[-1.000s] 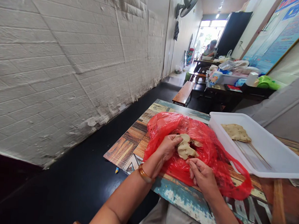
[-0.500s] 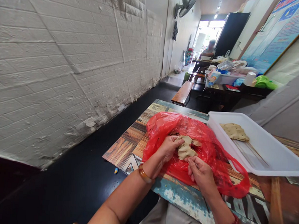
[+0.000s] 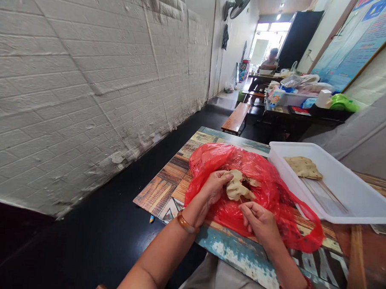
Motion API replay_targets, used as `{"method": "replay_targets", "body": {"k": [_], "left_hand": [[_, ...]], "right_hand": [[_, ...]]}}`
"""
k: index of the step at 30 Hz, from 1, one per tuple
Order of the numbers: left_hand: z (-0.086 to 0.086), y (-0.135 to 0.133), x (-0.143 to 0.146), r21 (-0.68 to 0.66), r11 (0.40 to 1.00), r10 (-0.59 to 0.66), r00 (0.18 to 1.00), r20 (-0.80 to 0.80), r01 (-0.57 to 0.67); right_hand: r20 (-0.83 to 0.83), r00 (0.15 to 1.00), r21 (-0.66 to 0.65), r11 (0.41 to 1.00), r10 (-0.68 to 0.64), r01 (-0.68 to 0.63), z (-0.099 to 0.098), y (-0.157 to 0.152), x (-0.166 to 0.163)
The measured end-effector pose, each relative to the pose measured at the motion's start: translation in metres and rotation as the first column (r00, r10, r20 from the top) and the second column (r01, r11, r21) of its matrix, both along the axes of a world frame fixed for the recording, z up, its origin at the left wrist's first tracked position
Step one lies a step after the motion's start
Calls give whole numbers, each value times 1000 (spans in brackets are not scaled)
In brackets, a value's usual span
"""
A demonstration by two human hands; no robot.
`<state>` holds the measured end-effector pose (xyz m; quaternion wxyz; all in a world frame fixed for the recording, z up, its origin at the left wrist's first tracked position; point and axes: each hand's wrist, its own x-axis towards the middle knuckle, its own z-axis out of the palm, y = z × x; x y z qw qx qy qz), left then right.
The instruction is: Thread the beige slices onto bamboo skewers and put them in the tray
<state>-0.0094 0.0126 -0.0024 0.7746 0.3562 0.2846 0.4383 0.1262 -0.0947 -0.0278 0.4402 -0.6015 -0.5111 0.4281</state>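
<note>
My left hand (image 3: 215,186) is closed, thumb and fingers pinching the left edge of a soft, folded tan sheet of what looks like tofu skin (image 3: 236,188). Below that sheet, my right hand (image 3: 258,217) is also closed, its fingertips pinching what looks like the end of a thin skewer that meets the sheet's lower edge. Both hands are over an opened red plastic bag (image 3: 208,156), where more tan pieces show. In the white tray (image 3: 363,199) to the right lies a folded tan piece (image 3: 303,167) on several thin skewers (image 3: 330,195).
The bag and tray rest on a wood-patterned table (image 3: 165,184). A bundle of thin sticks (image 3: 357,266) lies at the table's right front. Beyond are a wooden bench (image 3: 236,118), a cluttered table (image 3: 279,112) and a seated person (image 3: 270,64). A white brick-patterned wall (image 3: 96,93) runs along the left.
The tan sheet and my left fingers have shifted slightly left and up. My right fingertips are a little farther from the sheet, with a short bit of skewer showing between.
</note>
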Motion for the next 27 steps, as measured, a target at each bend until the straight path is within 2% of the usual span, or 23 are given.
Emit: {"method": "replay_targets", "body": {"k": [3,6,11,20,27], "left_hand": [[4,1,-1,-31,999,11,999,33,-10],[5,-1,0,-75,993,-80,993,87,87],[0,-6,3,-71,974,-207,973,100,214],[-3,-9,10,-80,992,-98,995,-3,97],[4,-8,7,-50,997,-61,997,55,64]], "right_hand": [[39,999,18,1000,-3,2,-2,-2,2],[-31,999,23,999,-42,43,-3,-1,3],[-64,994,28,995,-90,92,1,1,0],[4,996,61,994,-89,88,-3,0,-1],[-2,998,42,997,-66,66,-1,1,-3]]}}
